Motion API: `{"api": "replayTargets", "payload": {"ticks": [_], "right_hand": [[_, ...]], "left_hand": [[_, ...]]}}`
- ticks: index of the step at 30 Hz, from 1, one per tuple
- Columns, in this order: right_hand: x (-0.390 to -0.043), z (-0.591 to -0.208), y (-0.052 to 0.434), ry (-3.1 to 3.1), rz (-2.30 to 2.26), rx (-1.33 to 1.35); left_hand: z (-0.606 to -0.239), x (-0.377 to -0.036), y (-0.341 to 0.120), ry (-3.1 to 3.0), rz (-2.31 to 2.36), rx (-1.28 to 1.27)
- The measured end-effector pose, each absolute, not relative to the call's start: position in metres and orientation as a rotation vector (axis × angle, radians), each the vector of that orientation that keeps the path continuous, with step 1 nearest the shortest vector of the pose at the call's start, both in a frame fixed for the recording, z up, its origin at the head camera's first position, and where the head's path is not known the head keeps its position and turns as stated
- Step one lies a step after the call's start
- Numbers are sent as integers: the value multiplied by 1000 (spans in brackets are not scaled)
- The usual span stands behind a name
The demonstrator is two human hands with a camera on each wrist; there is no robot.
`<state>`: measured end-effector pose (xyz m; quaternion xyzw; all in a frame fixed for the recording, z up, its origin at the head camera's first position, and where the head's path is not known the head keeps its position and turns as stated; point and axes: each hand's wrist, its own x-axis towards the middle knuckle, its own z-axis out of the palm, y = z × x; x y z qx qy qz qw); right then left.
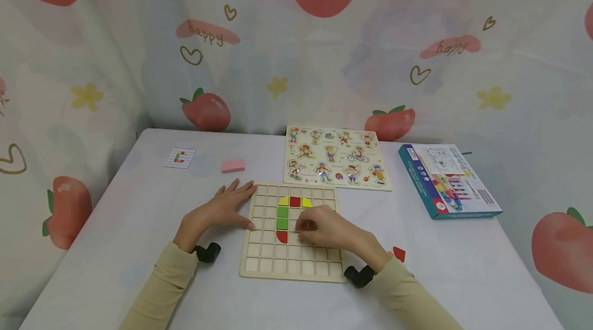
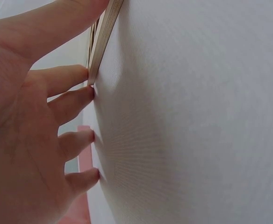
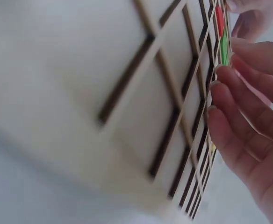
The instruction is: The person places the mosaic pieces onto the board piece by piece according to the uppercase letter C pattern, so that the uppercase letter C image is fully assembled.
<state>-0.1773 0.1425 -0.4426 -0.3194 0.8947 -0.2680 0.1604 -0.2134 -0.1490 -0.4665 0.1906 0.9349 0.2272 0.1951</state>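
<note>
A wooden grid board [image 1: 264, 265] lies on the table with colored pieces in its cells: a red square [image 1: 295, 202] between two yellow quarter-rounds [image 1: 283, 201], green squares [image 1: 282, 218] below, then a red quarter-round [image 1: 282, 237]. My left hand [image 1: 222, 209] spreads along the board's left side, thumb and forefinger touching its edge; its palm shows in the left wrist view. Over the board's middle, my right hand [image 1: 329, 227] has bent fingers with fingertips [image 3: 216, 112] at the cells. I see no piece between them, though part of the fingertip area is hidden.
A small pattern card [image 1: 179, 158] and a pink block [image 1: 233, 166] lie at the back left. Behind the board is a picture puzzle [image 1: 337, 157], with a boxed set [image 1: 449, 180] to its right. Loose red and orange pieces [image 1: 399, 254] lie beside my right wrist.
</note>
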Motion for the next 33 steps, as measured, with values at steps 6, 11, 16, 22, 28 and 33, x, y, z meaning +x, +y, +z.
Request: {"api": "replayTargets", "payload": {"ticks": [6, 11, 16, 22, 28, 33], "right_hand": [[-173, -443, 161, 2550, -862, -848], [-167, -442, 176, 2553, -890, -785], [-161, -441, 193, 2582, -893, -749], [-154, -443, 216, 2655, -861, -701], [-150, -444, 238, 2707, -841, -591], [-146, -443, 256, 2735, -824, -519]], "left_hand": [[-468, -213, -150, 2625, 641, 540], [-469, -214, -151, 2619, 638, 537], [-469, -214, -150, 2618, 635, 537], [-468, -214, -150, 2622, 636, 544], [-467, -214, -150, 2630, 629, 532], [-467, -213, -149, 2623, 627, 525]]}}
